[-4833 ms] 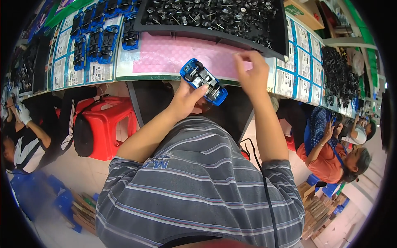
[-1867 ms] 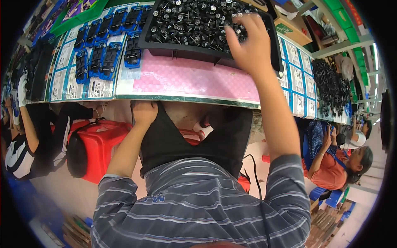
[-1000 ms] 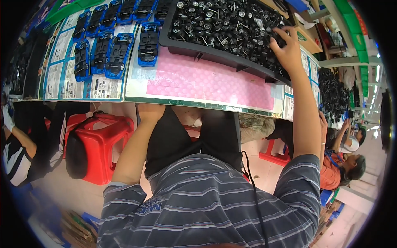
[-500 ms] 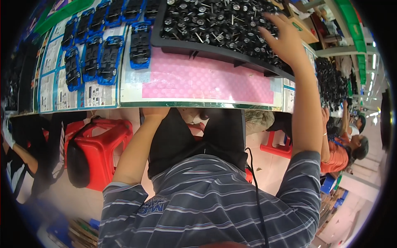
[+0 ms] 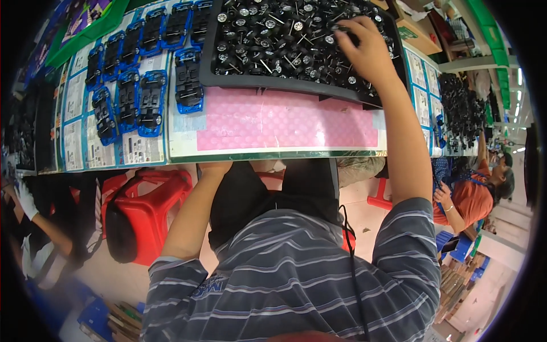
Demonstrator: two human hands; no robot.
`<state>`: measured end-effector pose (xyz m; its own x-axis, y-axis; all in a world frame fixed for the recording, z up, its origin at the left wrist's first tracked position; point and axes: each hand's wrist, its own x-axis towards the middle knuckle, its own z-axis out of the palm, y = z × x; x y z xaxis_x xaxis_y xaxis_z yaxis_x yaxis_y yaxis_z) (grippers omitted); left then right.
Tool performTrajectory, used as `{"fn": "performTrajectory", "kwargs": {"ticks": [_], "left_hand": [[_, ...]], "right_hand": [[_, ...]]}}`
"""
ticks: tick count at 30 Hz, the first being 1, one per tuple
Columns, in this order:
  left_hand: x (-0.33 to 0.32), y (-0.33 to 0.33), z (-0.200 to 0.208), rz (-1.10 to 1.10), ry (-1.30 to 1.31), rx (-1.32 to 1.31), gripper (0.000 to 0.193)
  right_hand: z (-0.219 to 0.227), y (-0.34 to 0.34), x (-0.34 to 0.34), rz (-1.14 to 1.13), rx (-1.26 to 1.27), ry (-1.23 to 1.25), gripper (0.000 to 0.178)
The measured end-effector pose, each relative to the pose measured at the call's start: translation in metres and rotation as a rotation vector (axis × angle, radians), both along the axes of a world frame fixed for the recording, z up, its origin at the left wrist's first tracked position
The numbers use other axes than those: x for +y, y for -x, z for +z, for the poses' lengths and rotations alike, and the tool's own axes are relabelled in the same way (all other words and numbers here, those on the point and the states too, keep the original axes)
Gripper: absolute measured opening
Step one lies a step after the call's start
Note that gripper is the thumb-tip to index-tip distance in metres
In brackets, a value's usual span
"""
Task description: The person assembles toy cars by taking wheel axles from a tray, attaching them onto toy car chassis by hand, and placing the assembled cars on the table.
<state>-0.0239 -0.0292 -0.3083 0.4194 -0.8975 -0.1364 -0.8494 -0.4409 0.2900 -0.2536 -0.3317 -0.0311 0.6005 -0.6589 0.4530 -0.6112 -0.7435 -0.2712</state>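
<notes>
My right hand (image 5: 367,51) reaches over the right side of a black tray (image 5: 273,84) heaped with small black wheels on metal axles (image 5: 273,43). Its fingers curve down at the parts, the thumb apart from them, and I see nothing clearly held. At the table's front edge is my left hand (image 5: 215,167), its fingers hidden under the edge. Left of the tray, several blue toy car bodies (image 5: 151,102) lie in rows, black undersides up. One car body (image 5: 188,80) lies right beside the tray's left wall.
A pink dotted sheet (image 5: 273,122) covers the table in front of the tray. A green bin (image 5: 85,34) stands far left, and more wheels (image 5: 460,108) are heaped at right. Red stools (image 5: 145,214) stand below the table. Co-workers sit on both sides, one in orange (image 5: 470,196).
My right hand has moved left and lower into the wheels, its spread fingers now more curled. The view has shifted slightly, while my left hand stays at the table edge.
</notes>
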Motion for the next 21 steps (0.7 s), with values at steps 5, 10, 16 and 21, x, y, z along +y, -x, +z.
{"fn": "performTrajectory", "kwargs": {"ticks": [5, 10, 16, 21], "left_hand": [[0.004, -0.013, 0.017, 0.049, 0.027, -0.033, 0.049], [0.025, -0.021, -0.003, 0.134, 0.020, -0.092, 0.051], [0.068, -0.040, -0.010, 0.177, 0.373, -0.072, 0.029], [0.051, -0.027, 0.003, 0.133, 0.380, -0.033, 0.028]], "right_hand": [[-0.010, 0.044, 0.002, -0.085, -0.216, -0.005, 0.027], [0.004, 0.075, 0.024, -0.292, -0.466, 0.077, 0.026], [-0.021, 0.143, 0.060, -0.133, -1.032, -0.049, 0.031], [-0.081, 0.264, 0.073, -0.691, -0.589, -0.405, 0.025]]}}
